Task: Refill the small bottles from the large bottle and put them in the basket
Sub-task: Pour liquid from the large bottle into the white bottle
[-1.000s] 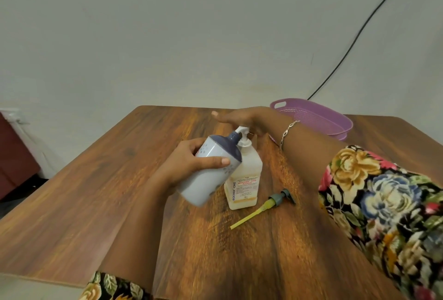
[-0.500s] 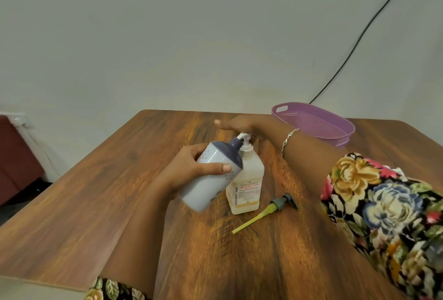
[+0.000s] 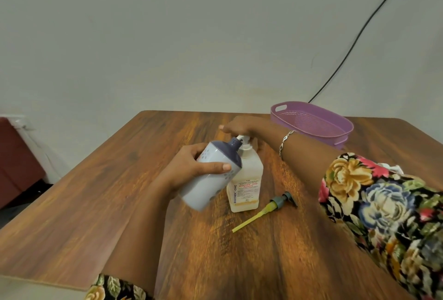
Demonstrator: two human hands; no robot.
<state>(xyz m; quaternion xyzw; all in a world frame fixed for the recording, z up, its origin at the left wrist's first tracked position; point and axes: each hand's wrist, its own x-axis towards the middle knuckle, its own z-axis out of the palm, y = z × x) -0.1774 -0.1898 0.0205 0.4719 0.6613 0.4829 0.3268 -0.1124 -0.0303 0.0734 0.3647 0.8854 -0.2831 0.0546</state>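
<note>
My left hand (image 3: 191, 167) grips a small pale-blue bottle (image 3: 208, 184) with a dark-blue top. It is tilted, its open neck right under the white pump spout of the large bottle (image 3: 247, 182). That large cream-coloured bottle stands upright mid-table, with a label on its front. My right hand (image 3: 242, 127) lies flat on top of its pump head, fingers straight. A removed pump cap (image 3: 268, 208) with a grey head and a yellow tube lies on the table to the right of the large bottle. The purple basket (image 3: 335, 119) sits at the back right with nothing visible inside.
The wooden table (image 3: 107, 191) carries everything. A black cable (image 3: 359, 33) runs down the wall behind the basket. A dark red piece of furniture (image 3: 16, 160) stands off the table's left edge.
Both hands and both bottles keep the same pose; the right hand stays on the pump head. Only the camera has shifted a little.
</note>
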